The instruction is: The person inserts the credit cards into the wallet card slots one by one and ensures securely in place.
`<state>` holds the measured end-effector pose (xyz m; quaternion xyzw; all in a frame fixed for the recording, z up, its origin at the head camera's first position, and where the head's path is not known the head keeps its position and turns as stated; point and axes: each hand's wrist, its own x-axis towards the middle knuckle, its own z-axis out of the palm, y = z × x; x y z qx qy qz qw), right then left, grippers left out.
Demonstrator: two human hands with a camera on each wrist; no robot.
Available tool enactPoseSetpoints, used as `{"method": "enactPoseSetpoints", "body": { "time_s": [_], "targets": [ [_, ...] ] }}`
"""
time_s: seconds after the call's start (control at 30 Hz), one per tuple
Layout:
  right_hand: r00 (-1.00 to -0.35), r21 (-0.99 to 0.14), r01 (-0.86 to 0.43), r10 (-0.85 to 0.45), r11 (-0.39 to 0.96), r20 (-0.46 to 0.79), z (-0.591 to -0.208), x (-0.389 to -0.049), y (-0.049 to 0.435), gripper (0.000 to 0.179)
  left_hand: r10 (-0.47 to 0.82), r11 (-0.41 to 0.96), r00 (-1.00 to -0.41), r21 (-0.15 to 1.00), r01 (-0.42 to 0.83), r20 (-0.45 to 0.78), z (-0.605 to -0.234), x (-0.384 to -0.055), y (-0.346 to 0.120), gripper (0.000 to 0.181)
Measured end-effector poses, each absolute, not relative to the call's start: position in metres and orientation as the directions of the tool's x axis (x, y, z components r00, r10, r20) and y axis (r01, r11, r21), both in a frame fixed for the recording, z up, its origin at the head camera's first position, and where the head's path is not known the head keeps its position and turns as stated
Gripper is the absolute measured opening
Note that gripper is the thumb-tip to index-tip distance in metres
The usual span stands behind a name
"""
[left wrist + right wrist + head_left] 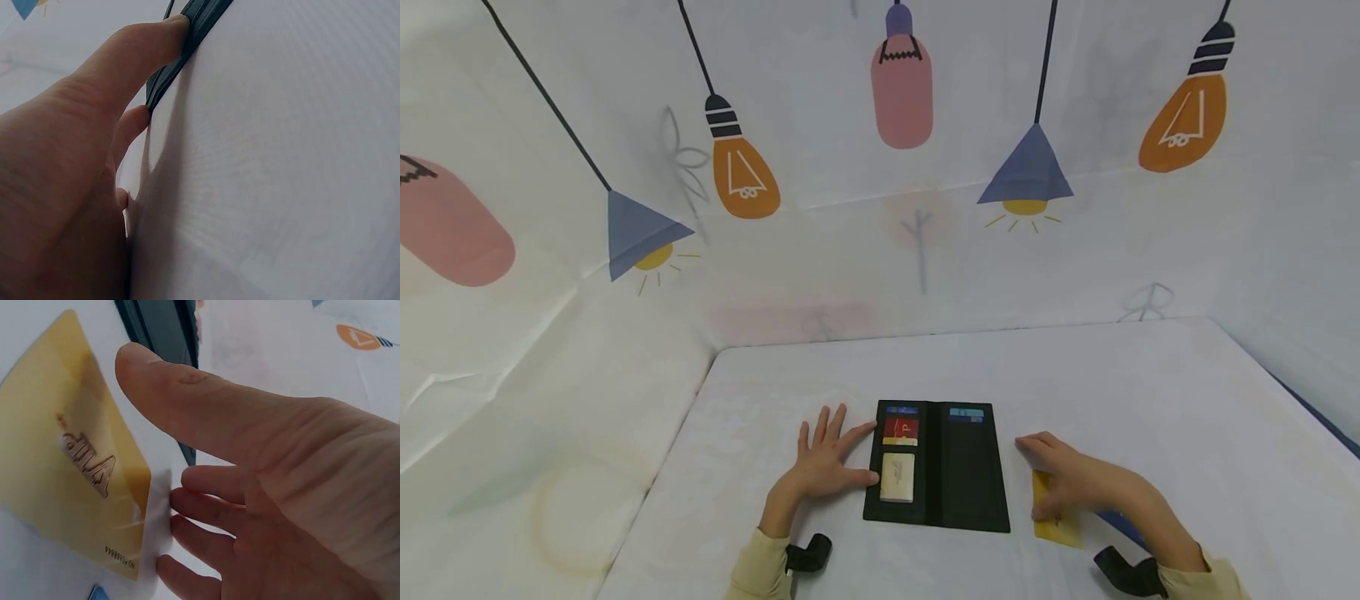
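A black wallet (970, 479) lies unfolded on the white table, with cards in its slots, among them a red card (901, 427) and a pale card (897, 477). My left hand (822, 468) spreads its fingers at the wallet's left side; the thumb rests on its edge, as the left wrist view shows. To the right of the wallet, my right hand (1082, 482) is over a yellow card (1060, 532) marked "VIP". In the right wrist view the thumb and fingers stand apart beside this yellow card (44, 450), not pinching it. A blue card (1123, 527) lies partly hidden under the right forearm.
Black wrist mounts (809, 553) sit on both wrists. Behind the white tabletop (962, 358) hangs a pale cloth wall (850, 258) printed with lamps and bulbs. The table's left edge runs alongside another stretch of cloth.
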<state>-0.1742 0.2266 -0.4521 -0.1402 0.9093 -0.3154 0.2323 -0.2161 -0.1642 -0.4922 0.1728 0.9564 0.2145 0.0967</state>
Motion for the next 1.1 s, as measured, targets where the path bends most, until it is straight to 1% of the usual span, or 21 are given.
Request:
{"method": "enactPoseSetpoints", "body": {
  "time_s": [0.27,0.5,0.67,0.8,0.97,1.03,1.1],
  "targets": [
    [-0.831,-0.621,-0.088,-0.401,0.779,-0.386,-0.445,-0.165,0.229,0.096,0.377,0.846,-0.92,0.444,0.296,-0.106,-0.492,-0.216,-0.164,0.08],
    [-0.821,-0.617,-0.149,-0.445,0.773,-0.359,-0.448,-0.165,0.231,0.095,0.366,0.851,-0.924,0.444,0.282,-0.115,-0.493,-0.216,-0.164,0.08],
    [-0.858,-0.539,-0.175,-0.396,0.824,-0.328,-0.453,-0.162,0.226,0.092,0.368,0.849,-0.923,0.444,0.286,-0.111,-0.495,-0.216,-0.163,0.08],
    [-0.884,-0.483,-0.219,-0.381,0.848,-0.269,-0.454,-0.163,0.224,0.081,0.375,0.845,-0.921,0.448,0.292,-0.108,-0.496,-0.216,-0.164,0.08],
    [-0.9,-0.451,-0.311,-0.412,0.837,-0.144,-0.456,-0.169,0.23,0.049,0.381,0.841,-0.918,0.455,0.293,-0.114,-0.497,-0.217,-0.165,0.08],
    [-0.904,-0.451,-0.327,-0.414,0.831,-0.107,-0.457,-0.171,0.232,0.044,0.38,0.839,-0.918,0.459,0.29,-0.115,-0.497,-0.217,-0.165,0.079],
    [-0.91,-0.457,-0.32,-0.403,0.83,-0.096,-0.458,-0.172,0.234,0.047,0.377,0.841,-0.919,0.459,0.286,-0.119,-0.496,-0.218,-0.165,0.079]
  ]
}}
